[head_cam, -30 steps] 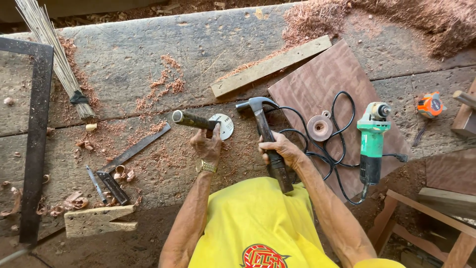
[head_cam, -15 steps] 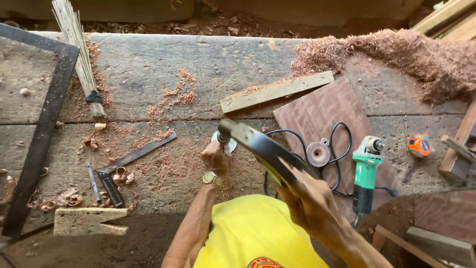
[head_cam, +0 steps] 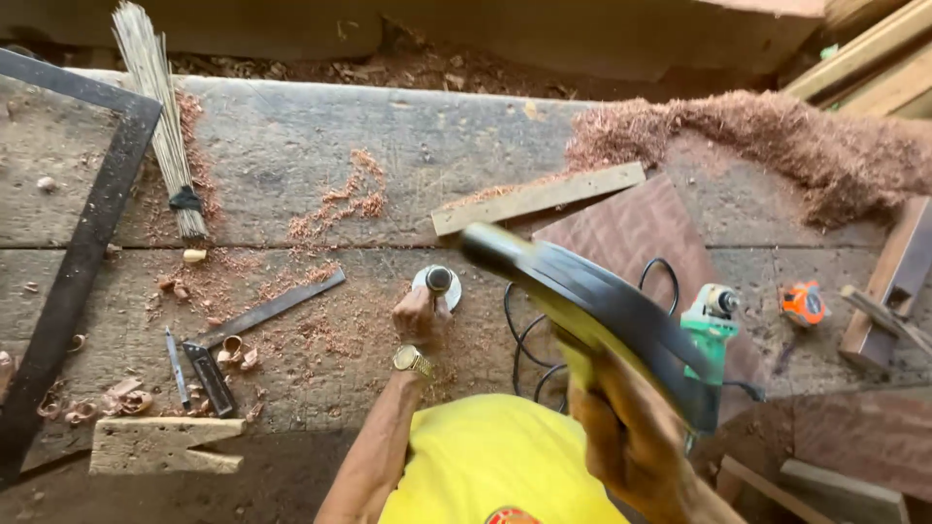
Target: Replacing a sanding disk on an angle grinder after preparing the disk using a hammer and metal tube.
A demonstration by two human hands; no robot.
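Observation:
My left hand [head_cam: 419, 315], with a gold watch on the wrist, grips a short dark round-headed tool [head_cam: 439, 278] standing upright on a small round metal disc [head_cam: 452, 294] on the worn wooden bench [head_cam: 291, 165]. My right hand [head_cam: 631, 442] is closed around the handle of a black and yellow hammer [head_cam: 582, 291]. The hammer is lifted high toward the camera and blurred, its head above and to the right of the upright tool. It hides part of the black cable behind it.
A green angle grinder [head_cam: 714, 325] with a coiled black cable lies right of the disc, by a brown board [head_cam: 641, 228] and an orange tape measure [head_cam: 804, 304]. A wood strip [head_cam: 539, 197], sawdust heap [head_cam: 777, 146], broom [head_cam: 160, 116], black metal frame [head_cam: 78, 262], flat steel bar [head_cam: 267, 309] and notched wooden block [head_cam: 160, 444] surround them.
My right hand has lifted the hammer off the bench and up toward the camera. My left hand has turned the dark tool from lying sideways to upright on the disc.

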